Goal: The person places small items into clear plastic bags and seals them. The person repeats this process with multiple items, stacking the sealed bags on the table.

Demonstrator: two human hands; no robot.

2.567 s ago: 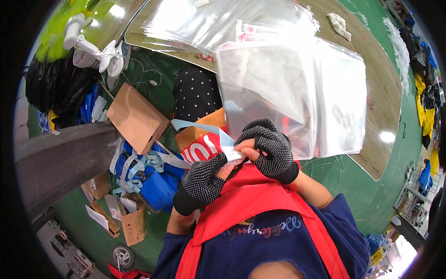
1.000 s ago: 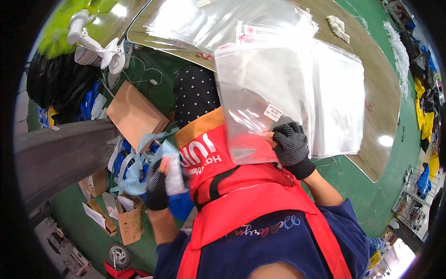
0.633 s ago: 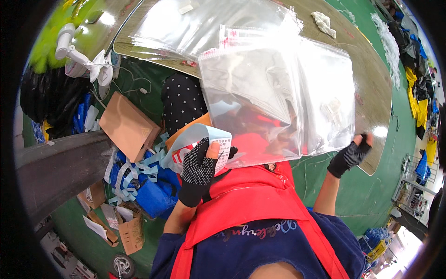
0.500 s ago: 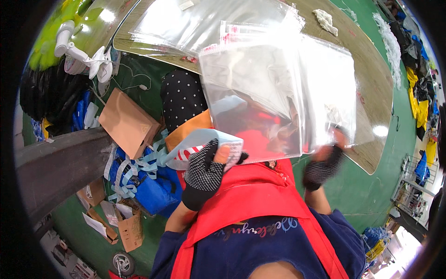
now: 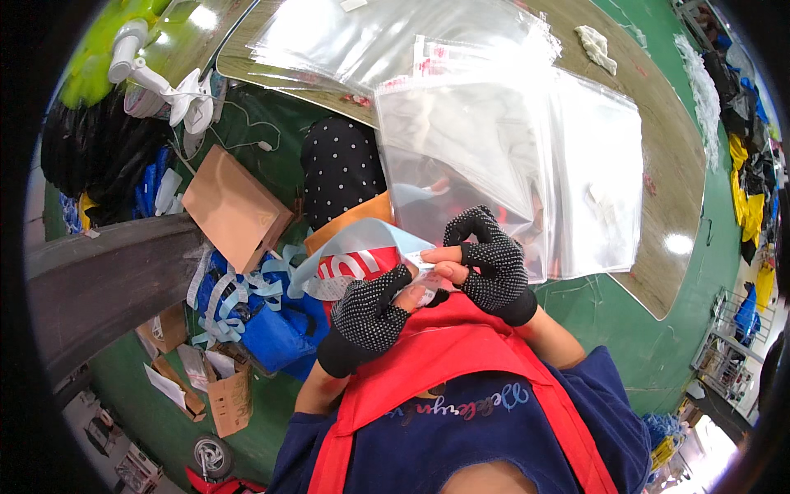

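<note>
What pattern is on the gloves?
Black with small white dots, on both the left hand and right hand; head view shows it.

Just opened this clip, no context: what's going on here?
A person in a red apron and black dotted fingerless gloves works at a wooden table piled with clear plastic bags. The left hand and right hand meet close to the chest, both pinching a small white label by the edge of a clear bag that holds a folded red and white garment. To the left, cardboard boxes and blue strips lie on the green floor.
</note>
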